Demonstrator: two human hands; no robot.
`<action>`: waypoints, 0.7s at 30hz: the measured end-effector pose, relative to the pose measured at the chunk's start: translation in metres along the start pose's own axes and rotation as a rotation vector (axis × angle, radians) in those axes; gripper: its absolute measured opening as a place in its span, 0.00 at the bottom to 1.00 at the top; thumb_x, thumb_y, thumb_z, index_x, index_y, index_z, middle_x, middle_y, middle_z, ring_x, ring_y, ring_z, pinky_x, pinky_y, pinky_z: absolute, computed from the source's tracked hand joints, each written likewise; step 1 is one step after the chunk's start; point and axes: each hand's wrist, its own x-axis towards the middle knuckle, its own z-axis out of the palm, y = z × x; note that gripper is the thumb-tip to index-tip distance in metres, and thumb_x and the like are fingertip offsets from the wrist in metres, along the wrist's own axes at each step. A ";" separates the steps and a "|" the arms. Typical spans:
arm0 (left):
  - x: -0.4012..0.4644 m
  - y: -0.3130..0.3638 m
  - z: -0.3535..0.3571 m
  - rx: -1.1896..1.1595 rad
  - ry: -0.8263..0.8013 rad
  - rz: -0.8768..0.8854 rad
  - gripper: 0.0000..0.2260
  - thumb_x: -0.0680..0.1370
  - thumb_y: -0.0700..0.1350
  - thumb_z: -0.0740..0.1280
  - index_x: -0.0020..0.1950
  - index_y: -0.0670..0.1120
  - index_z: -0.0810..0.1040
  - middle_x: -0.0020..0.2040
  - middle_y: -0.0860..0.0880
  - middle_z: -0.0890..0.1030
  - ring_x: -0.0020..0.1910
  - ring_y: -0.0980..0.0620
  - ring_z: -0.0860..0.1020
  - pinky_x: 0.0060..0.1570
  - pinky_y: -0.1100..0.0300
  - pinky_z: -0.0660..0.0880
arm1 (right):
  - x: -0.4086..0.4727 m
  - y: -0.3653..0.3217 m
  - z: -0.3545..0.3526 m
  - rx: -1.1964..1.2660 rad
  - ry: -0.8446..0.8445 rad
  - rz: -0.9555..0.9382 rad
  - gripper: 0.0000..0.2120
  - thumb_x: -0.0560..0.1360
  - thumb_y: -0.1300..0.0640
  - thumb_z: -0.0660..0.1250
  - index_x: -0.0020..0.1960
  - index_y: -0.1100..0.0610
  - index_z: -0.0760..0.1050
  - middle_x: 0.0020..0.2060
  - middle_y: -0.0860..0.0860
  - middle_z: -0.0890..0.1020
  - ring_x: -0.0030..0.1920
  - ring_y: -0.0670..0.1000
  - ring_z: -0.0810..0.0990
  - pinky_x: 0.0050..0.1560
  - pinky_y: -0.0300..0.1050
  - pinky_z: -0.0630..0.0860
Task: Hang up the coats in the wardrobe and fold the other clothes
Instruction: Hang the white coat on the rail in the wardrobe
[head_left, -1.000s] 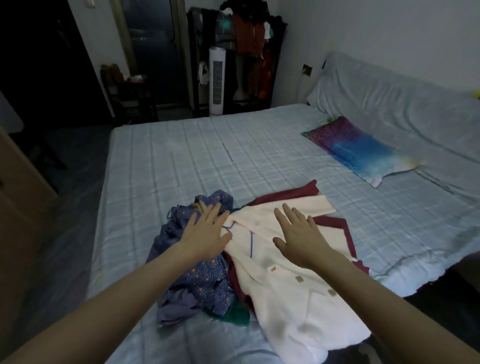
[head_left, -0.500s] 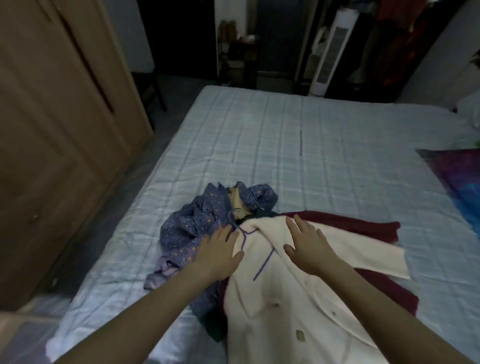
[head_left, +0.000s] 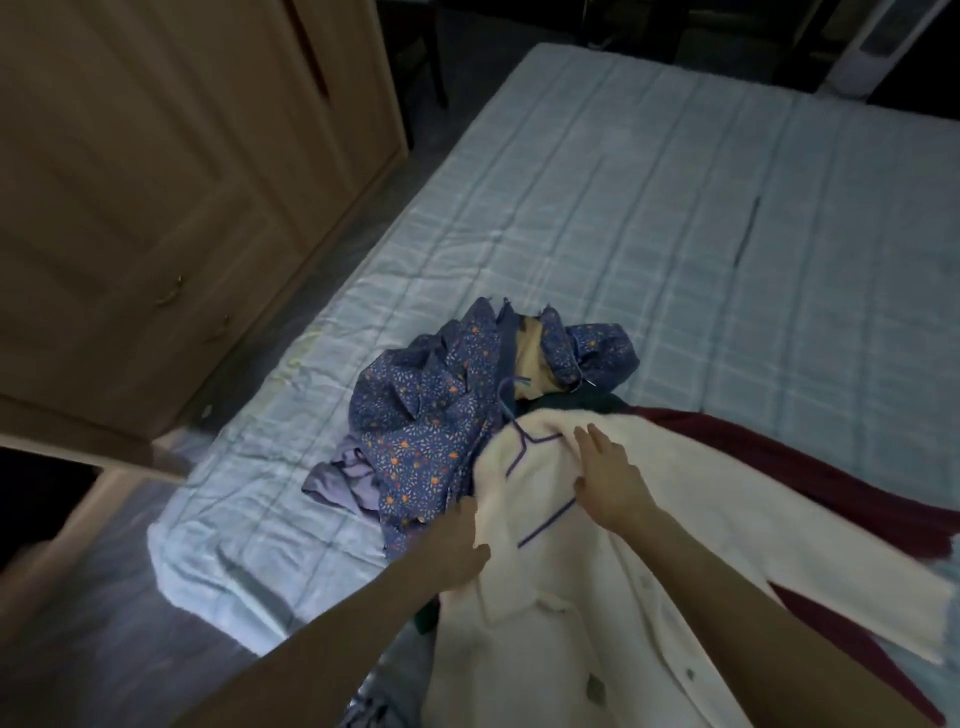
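My two forearms enter from the bottom edge and converge on the cream coat (head_left: 597, 613), which lies across the near edge of the bed (head_left: 623, 218) with its lower part running off the bottom of the view. My left hand (head_left: 457, 545) sits at the coat's left edge; the fingertips are hidden by the fabric fold, so I cannot tell whether it grips the cloth or only rests against it. My right hand (head_left: 608, 483) lies flat on the coat's upper chest, fingers straight and slightly spread, pressing the fabric. The hands are apart, with a strip of coat between them. A purple hanger (head_left: 530, 447) shows as a thin line inside the collar opening, its lower arm reappearing just beside my right wrist.

A dark red garment (head_left: 810, 467) lies under the coat and extends past its right side toward the right frame edge. A blue floral garment (head_left: 426, 426) is bunched just left of the coat, touching it, with a pale lilac cloth (head_left: 343, 478) at its near left edge. A dark green piece (head_left: 582, 402) shows between the floral bundle and the coat collar.

Beyond the pile, the bed surface is open checked bedding up to its far edge. To the left, a strip of floor (head_left: 130, 597) separates the bed's left edge from the wooden wardrobe (head_left: 182, 182), whose doors are closed. At the far right corner stands a white tower fan (head_left: 878, 41)
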 end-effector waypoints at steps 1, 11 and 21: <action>0.004 0.000 0.007 -0.053 0.022 -0.018 0.22 0.78 0.49 0.65 0.66 0.40 0.63 0.62 0.42 0.72 0.61 0.43 0.73 0.56 0.53 0.70 | 0.006 -0.001 0.004 0.011 -0.008 -0.016 0.34 0.77 0.60 0.61 0.78 0.54 0.50 0.78 0.54 0.52 0.72 0.58 0.60 0.64 0.54 0.70; 0.033 0.003 0.023 -0.085 0.102 -0.090 0.28 0.73 0.51 0.72 0.63 0.41 0.61 0.57 0.42 0.77 0.55 0.40 0.77 0.48 0.53 0.71 | 0.019 -0.010 0.039 0.203 -0.046 -0.031 0.31 0.78 0.57 0.60 0.77 0.56 0.53 0.78 0.56 0.47 0.72 0.59 0.63 0.66 0.52 0.69; 0.006 0.035 0.038 -0.460 -0.049 0.002 0.21 0.71 0.40 0.73 0.63 0.46 0.77 0.53 0.54 0.78 0.54 0.54 0.77 0.43 0.68 0.68 | -0.050 -0.023 0.048 0.351 0.075 0.045 0.28 0.75 0.55 0.63 0.72 0.58 0.59 0.68 0.56 0.63 0.66 0.59 0.66 0.62 0.55 0.71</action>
